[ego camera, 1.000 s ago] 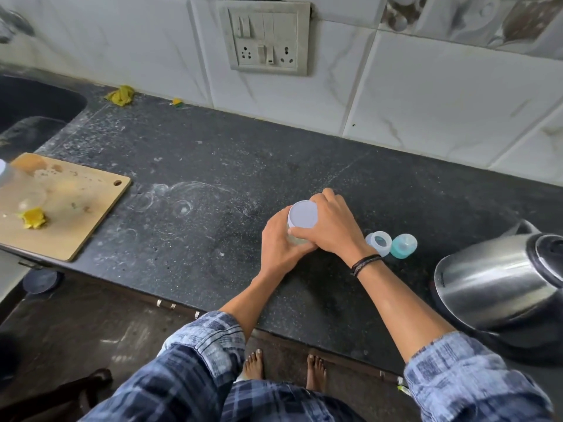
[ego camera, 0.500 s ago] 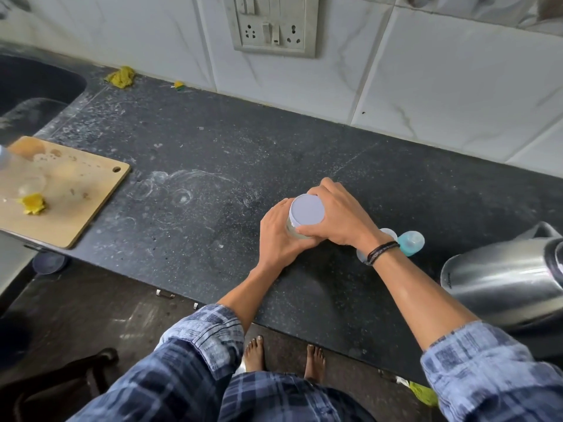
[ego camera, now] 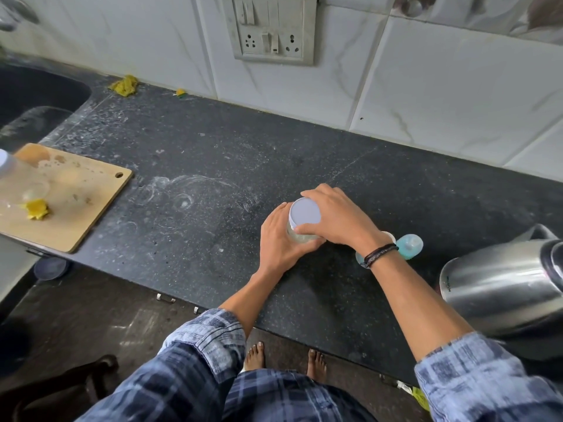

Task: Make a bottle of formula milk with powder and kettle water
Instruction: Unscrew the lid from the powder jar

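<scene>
A clear jar with a white lid (ego camera: 304, 214) stands on the black counter (ego camera: 213, 166). My left hand (ego camera: 281, 242) wraps around the jar's body from the near left. My right hand (ego camera: 338, 219) grips the lid's rim from the right. A teal bottle cap (ego camera: 411, 245) lies just right of my right wrist, with a white ring part (ego camera: 390, 236) mostly hidden behind the wrist. The steel kettle (ego camera: 502, 284) lies tilted at the right edge of the view.
A wooden cutting board (ego camera: 70, 202) with a yellow scrap (ego camera: 37, 209) and a clear container sits at the left. A dark sink (ego camera: 33, 102) lies at the far left. A wall socket panel (ego camera: 272, 28) is above. My bare feet stand on the floor below the counter.
Both hands stay on the jar. My right hand has shifted slightly around the lid, and its wrist now covers more of the white ring. The camera has tilted a little.
</scene>
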The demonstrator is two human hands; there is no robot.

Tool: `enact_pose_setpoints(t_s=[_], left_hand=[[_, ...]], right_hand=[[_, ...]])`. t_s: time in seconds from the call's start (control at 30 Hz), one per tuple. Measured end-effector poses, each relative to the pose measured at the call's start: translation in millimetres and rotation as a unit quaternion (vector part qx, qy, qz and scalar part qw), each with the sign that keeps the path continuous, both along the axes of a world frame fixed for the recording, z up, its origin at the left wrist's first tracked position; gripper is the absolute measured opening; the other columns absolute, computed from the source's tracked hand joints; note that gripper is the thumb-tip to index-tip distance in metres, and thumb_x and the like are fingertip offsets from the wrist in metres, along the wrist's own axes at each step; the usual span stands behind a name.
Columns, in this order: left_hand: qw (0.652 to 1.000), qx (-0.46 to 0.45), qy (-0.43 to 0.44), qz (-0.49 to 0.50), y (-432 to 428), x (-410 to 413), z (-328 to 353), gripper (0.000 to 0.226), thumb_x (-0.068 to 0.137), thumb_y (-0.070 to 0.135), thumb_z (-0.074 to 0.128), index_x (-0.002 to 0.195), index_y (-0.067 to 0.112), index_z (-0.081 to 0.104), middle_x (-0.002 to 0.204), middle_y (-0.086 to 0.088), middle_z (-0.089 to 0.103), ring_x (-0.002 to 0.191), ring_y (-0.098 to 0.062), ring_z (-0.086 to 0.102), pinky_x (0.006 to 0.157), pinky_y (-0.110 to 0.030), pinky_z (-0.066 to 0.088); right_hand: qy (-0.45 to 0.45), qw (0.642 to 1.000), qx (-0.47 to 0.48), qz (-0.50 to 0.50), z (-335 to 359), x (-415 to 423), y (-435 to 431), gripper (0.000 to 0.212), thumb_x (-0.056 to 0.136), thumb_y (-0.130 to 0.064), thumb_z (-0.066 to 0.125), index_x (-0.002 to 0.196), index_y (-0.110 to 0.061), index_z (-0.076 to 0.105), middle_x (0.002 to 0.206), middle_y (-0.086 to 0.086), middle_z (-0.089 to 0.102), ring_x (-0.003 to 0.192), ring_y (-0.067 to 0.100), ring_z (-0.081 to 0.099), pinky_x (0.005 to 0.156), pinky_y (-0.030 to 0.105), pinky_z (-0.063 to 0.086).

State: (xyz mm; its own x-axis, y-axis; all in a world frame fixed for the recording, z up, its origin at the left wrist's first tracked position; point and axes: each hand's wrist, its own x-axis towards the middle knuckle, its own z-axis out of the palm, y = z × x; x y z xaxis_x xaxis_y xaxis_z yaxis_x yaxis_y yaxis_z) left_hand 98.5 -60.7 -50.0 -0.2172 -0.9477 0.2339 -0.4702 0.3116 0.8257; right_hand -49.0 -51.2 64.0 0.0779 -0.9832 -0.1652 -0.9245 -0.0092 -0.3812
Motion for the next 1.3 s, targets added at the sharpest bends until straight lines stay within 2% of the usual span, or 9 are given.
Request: enact_pose_setpoints(t_s=[0.1, 0.27, 0.43, 0.57, 0.73, 0.9, 1.07, 1.2, 1.3], left_hand=[[1.000, 0.002, -0.001, 0.009, 0.8, 0.2, 0.3, 0.096, 0.062, 0.072, 0.077, 0.139, 0.021, 0.052, 0.140, 0.005, 0.058, 0.138, -0.010, 0.040, 0.114, -0.024, 0.025], [1.000, 0.005, -0.007, 0.011, 2.2, -0.6, 1.8, 0.095, 0.062, 0.070, 0.077, 0.139, 0.021, 0.052, 0.140, 0.004, 0.057, 0.138, -0.009, 0.038, 0.114, -0.028, 0.028], [1.000, 0.008, -0.017, 0.011, 4.3, 0.6, 3.6, 0.097, 0.063, 0.071, 0.074, 0.141, 0.019, 0.051, 0.143, 0.001, 0.056, 0.139, -0.013, 0.038, 0.114, -0.029, 0.027], [1.000, 0.007, -0.019, 0.011, 4.1, 0.3, 3.6, 0.096, 0.063, 0.071, 0.074, 0.141, 0.020, 0.051, 0.142, 0.003, 0.057, 0.139, -0.015, 0.041, 0.115, -0.031, 0.030], [1.000, -0.001, -0.020, 0.009, 3.6, -0.3, 3.4, 0.095, 0.064, 0.069, 0.075, 0.141, 0.020, 0.051, 0.143, 0.002, 0.056, 0.138, -0.015, 0.043, 0.113, -0.031, 0.031], [1.000, 0.001, -0.017, 0.014, 3.5, 0.1, 1.2, 0.090, 0.064, 0.070, 0.077, 0.138, 0.028, 0.047, 0.139, 0.006, 0.057, 0.136, -0.011, 0.041, 0.111, -0.028, 0.030], [1.000, 0.000, -0.024, 0.014, 1.8, -0.3, 0.7, 0.091, 0.064, 0.069, 0.079, 0.139, 0.028, 0.047, 0.142, 0.006, 0.056, 0.139, -0.011, 0.040, 0.114, -0.028, 0.029], [1.000, 0.003, -0.026, 0.015, 2.4, 0.4, -2.1, 0.095, 0.064, 0.070, 0.077, 0.141, 0.021, 0.050, 0.143, 0.003, 0.056, 0.140, -0.012, 0.038, 0.115, -0.030, 0.029], [1.000, 0.002, -0.028, 0.010, 2.6, 1.0, -0.6, 0.094, 0.065, 0.065, 0.080, 0.142, 0.020, 0.051, 0.145, 0.002, 0.055, 0.139, -0.014, 0.040, 0.114, -0.026, 0.026]], right_hand=[[-0.028, 0.999, 0.016, 0.026, 7.1, -3.9, -0.8, 0.092, 0.082, -0.033, 0.085, 0.160, -0.029, 0.035, 0.159, -0.005, 0.041, 0.142, 0.024, 0.038, 0.105, 0.033, 0.036], [-0.027, 1.000, 0.007, 0.010, 9.4, 2.4, 2.0, 0.086, 0.087, -0.046, 0.080, 0.159, -0.031, 0.035, 0.157, -0.004, 0.040, 0.141, 0.024, 0.040, 0.107, 0.041, 0.042], [-0.038, 0.998, 0.021, 0.036, 10.9, -0.2, 3.0, 0.088, 0.084, -0.021, 0.082, 0.159, -0.031, 0.037, 0.160, -0.005, 0.039, 0.140, 0.026, 0.040, 0.101, 0.031, 0.035], [-0.037, 0.999, -0.004, 0.011, 12.3, 4.1, 5.0, 0.082, 0.087, -0.037, 0.081, 0.157, -0.031, 0.039, 0.157, -0.004, 0.040, 0.138, 0.027, 0.043, 0.104, 0.037, 0.040], [-0.031, 0.999, 0.014, 0.037, 12.7, 2.7, 7.5, 0.081, 0.085, -0.014, 0.076, 0.157, -0.030, 0.040, 0.158, -0.006, 0.042, 0.140, 0.026, 0.040, 0.104, 0.029, 0.035], [-0.028, 0.999, -0.015, 0.008, 12.6, 8.1, 8.1, 0.072, 0.089, -0.030, 0.079, 0.153, -0.030, 0.046, 0.155, -0.005, 0.045, 0.137, 0.025, 0.045, 0.107, 0.040, 0.043], [-0.054, 0.998, -0.004, 0.016, 13.3, 4.4, 4.9, 0.077, 0.086, -0.021, 0.078, 0.154, -0.032, 0.044, 0.154, -0.007, 0.046, 0.138, 0.024, 0.042, 0.104, 0.037, 0.042], [-0.025, 1.000, -0.012, 0.002, 11.7, 8.5, 4.9, 0.074, 0.089, -0.031, 0.078, 0.154, -0.031, 0.043, 0.154, -0.004, 0.045, 0.136, 0.026, 0.045, 0.106, 0.043, 0.046], [-0.035, 0.999, 0.021, 0.031, 10.3, 8.0, 6.8, 0.079, 0.087, -0.018, 0.076, 0.155, -0.035, 0.040, 0.155, -0.008, 0.044, 0.139, 0.025, 0.041, 0.108, 0.044, 0.045]])
